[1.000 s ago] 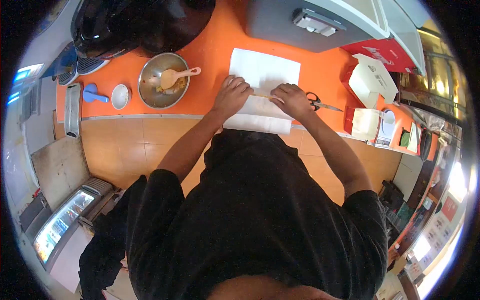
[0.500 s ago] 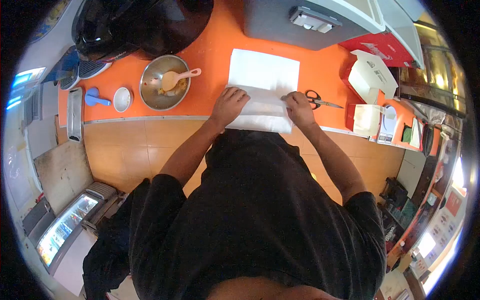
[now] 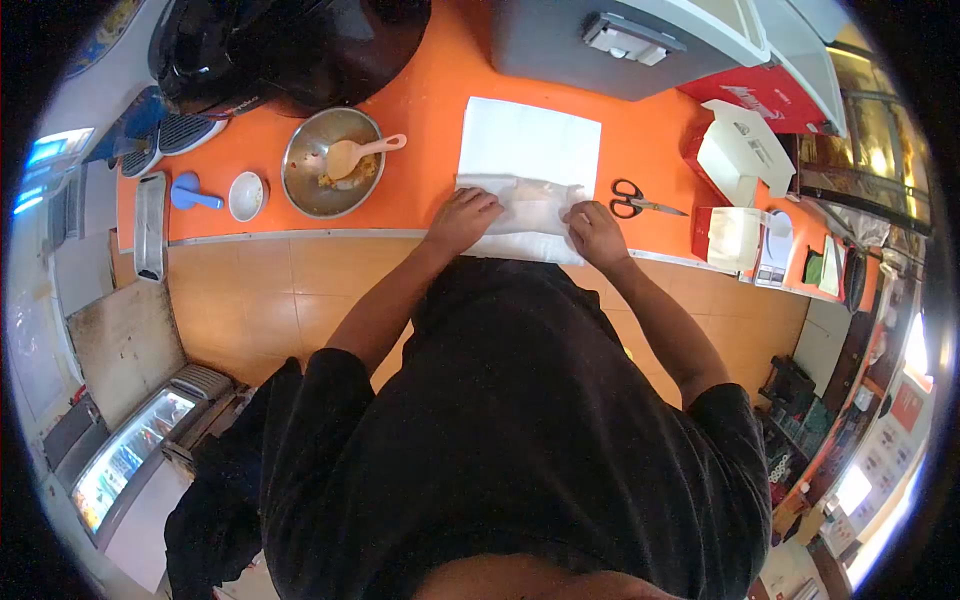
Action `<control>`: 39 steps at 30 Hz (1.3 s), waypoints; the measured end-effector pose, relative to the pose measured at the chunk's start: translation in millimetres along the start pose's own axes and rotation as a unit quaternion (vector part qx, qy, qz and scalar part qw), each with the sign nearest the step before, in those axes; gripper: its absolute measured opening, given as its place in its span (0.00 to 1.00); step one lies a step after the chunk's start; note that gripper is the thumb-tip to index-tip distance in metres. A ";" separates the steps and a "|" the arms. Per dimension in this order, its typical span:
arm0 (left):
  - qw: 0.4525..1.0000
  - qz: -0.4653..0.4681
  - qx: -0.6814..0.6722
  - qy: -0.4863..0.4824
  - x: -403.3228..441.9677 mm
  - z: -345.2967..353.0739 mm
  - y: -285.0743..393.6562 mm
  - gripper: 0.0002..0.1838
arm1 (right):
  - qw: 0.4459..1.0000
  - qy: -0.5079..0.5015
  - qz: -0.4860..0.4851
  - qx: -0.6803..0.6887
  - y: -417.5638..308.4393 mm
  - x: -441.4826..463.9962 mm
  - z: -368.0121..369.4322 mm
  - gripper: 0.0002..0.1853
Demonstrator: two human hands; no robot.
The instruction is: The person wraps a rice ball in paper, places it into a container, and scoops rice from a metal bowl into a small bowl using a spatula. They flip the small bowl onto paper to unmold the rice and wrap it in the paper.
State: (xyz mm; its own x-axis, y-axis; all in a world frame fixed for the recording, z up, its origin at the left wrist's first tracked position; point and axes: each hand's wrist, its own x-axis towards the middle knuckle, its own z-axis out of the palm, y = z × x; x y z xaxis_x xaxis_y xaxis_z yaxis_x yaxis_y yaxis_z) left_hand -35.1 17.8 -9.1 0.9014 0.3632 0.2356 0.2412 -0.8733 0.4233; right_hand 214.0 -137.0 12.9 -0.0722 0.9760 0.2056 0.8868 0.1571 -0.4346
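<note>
White paper [image 3: 530, 138] lies on the orange counter, its near part folded over a flat pale bundle [image 3: 535, 203] that shows faintly through it. On the bundle's left end rests my left hand [image 3: 466, 220], fingers together on the paper. My right hand [image 3: 597, 232] pinches the paper at the bundle's right end, fingers curled. Just right of the paper are black-handled scissors [image 3: 640, 203], blades pointing right. Left of it stands a steel bowl [image 3: 300, 175] with a pale pink spatula [image 3: 345, 157] and food remains inside.
A small white bowl [image 3: 246, 196], a blue tool [image 3: 192, 193] and a metal tray [image 3: 150, 225] are at the left. Open red-and-white boxes [image 3: 745, 155] stand at the right, beside a scale [image 3: 775, 250]. A black appliance [image 3: 290, 55] and a grey case [image 3: 570, 50] are behind.
The near paper has been folded over, covering the middle. My right hand has moved right and towards me, to the bundle's end; my left hand has shifted slightly towards me.
</note>
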 end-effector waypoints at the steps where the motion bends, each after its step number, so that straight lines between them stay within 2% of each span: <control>1: 1.000 0.000 0.005 0.017 0.4 3.2 -2.2 0.10 | 1.000 0.000 0.000 0.000 -1.9 0.6 -1.1 0.14; 3: 0.999 0.000 0.010 0.034 0.6 1.4 1.7 0.11 | 1.000 0.020 0.003 -0.022 -7.2 3.1 -5.9 0.12; 5: 0.988 -0.013 0.032 0.149 0.9 -14.2 20.3 0.14 | 0.999 0.039 0.013 -0.023 -10.1 9.1 -10.4 0.11; 6: 0.988 -0.012 0.031 0.149 -3.4 -12.3 25.6 0.14 | 0.998 0.057 0.024 -0.023 -12.5 12.3 -13.6 0.10; 8: 0.995 0.080 -0.039 0.049 -12.7 -7.1 33.4 0.18 | 0.997 0.069 0.038 -0.011 -15.5 21.5 -21.8 0.09; 9: 0.995 0.080 -0.039 0.049 -8.7 -8.7 38.5 0.18 | 0.995 0.082 0.050 0.002 -15.5 27.3 -24.8 0.09; 11: 0.994 -0.077 -0.030 0.069 2.7 -10.9 48.1 0.19 | 0.993 0.096 0.060 0.021 -11.0 35.8 -25.4 0.08; 12: 0.994 -0.075 -0.032 0.068 6.5 -15.0 48.9 0.19 | 0.991 0.109 0.071 0.039 -8.9 38.9 -26.5 0.08; 14: 0.986 -0.160 -0.012 0.041 15.9 -20.6 46.9 0.23 | 0.991 0.106 0.065 0.049 -4.0 46.5 -30.9 0.07; 16: 0.984 -0.176 -0.011 0.017 19.6 -20.6 40.1 0.24 | 0.993 0.079 0.057 0.064 -0.1 54.4 -33.8 0.08; 17: 0.978 -0.203 -0.050 -0.024 21.0 -21.3 35.3 0.24 | 0.993 0.079 0.055 0.064 -0.8 57.5 -35.3 0.08; 18: 0.967 -0.229 -0.090 -0.065 23.0 -23.5 31.4 0.23 | 0.989 0.135 0.063 0.003 -6.7 65.4 -41.4 0.10; 19: 0.967 -0.229 -0.089 -0.064 24.7 -26.0 27.7 0.23 | 0.977 0.191 0.070 -0.058 -10.2 69.7 -44.9 0.12; 20: 0.967 -0.216 -0.115 -0.073 26.2 -29.0 23.8 0.21 | 0.977 0.192 0.069 -0.058 -9.9 67.9 -45.7 0.12; 22: 0.965 -0.206 -0.141 -0.083 29.4 -34.5 19.0 0.20 | 0.994 0.108 -0.015 0.020 -14.1 60.3 -49.4 0.16; 23: 0.968 -0.183 -0.163 -0.056 31.3 -35.9 17.1 0.18 | 0.998 0.022 0.012 0.057 -19.0 56.9 -50.3 0.19; 24: 0.970 -0.159 -0.184 -0.029 33.3 -36.4 15.4 0.17 | 0.998 0.021 0.013 0.057 -19.5 56.5 -47.2 0.19; 26: 0.968 -0.160 -0.187 -0.043 37.5 -36.0 12.3 0.16 | 0.990 -0.076 0.096 0.073 -15.1 54.4 -37.5 0.24; 27: 0.968 -0.161 -0.187 -0.055 40.5 -36.5 10.3 0.15 | 0.955 -0.165 0.190 0.155 -4.4 57.4 -33.8 0.25; 28: 0.968 -0.161 -0.186 -0.055 43.5 -39.7 9.5 0.15 | 0.955 -0.165 0.189 0.155 4.2 57.2 -30.9 0.25; 30: 0.922 -0.219 -0.305 -0.099 48.0 -44.9 7.2 0.15 | 0.891 -0.241 0.282 0.262 19.6 53.7 -24.5 0.22; 31: 0.922 -0.219 -0.305 -0.100 48.0 -41.5 2.5 0.15 | 0.866 -0.235 0.312 0.312 25.6 51.9 -19.5 0.20; 34: 0.903 -0.247 -0.334 -0.108 47.7 -27.8 -12.1 0.14 | 0.884 -0.264 0.291 0.252 39.9 51.5 -14.7 0.18; 39: 0.892 -0.286 -0.330 -0.115 53.1 -31.6 -12.7 0.13 | 0.884 -0.283 0.294 0.227 41.4 54.6 -15.1 0.18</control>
State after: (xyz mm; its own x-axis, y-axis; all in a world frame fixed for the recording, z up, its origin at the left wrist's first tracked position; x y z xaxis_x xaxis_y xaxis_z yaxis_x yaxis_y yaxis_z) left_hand -1.7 58.4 25.7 0.7666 0.5464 -0.3374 0.4899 -0.1580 0.8573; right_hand 253.7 -79.5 19.4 0.0095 0.8076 -0.5897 0.5816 -0.4842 -0.6537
